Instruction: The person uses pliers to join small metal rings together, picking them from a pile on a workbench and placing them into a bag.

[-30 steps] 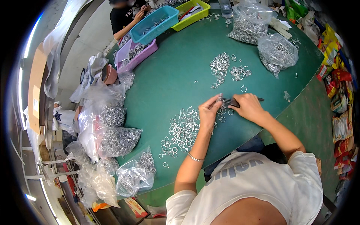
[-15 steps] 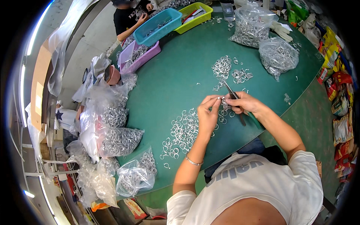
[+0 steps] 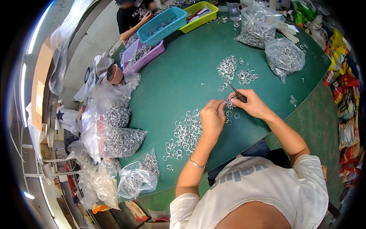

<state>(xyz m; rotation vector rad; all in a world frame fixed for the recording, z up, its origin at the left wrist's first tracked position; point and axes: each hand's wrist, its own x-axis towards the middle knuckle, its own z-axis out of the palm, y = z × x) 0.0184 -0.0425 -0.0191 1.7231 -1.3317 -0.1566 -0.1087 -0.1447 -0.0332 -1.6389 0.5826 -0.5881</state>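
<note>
My right hand (image 3: 252, 105) is closed round dark-jawed pliers (image 3: 238, 95), their tips pointing up and left; the handles are mostly hidden under the palm. Against its fingertips sits a small bunch of silvery metal rings (image 3: 230, 102). Fingers pinched, my left hand (image 3: 212, 117) meets this bunch from the left and appears to grip a ring there, largely covered by the fingers. To the left of that wrist spreads a loose heap of rings (image 3: 187, 128). Beyond the hands lie a ring pile (image 3: 227, 67) and a smaller pile of metal pieces (image 3: 247, 76).
Clear bags of rings stand on the green table (image 3: 171, 84): one bag (image 3: 126, 141) at left, another bag (image 3: 284, 57) at far right. A blue basket (image 3: 162, 28), purple basket (image 3: 143, 57) and lime basket (image 3: 198, 17) sit at the far side, near another person (image 3: 131, 19).
My left hand has turned, its fingers now curled more over the rings. The right hand has shifted up slightly and rolled, so less of the pliers shows.
</note>
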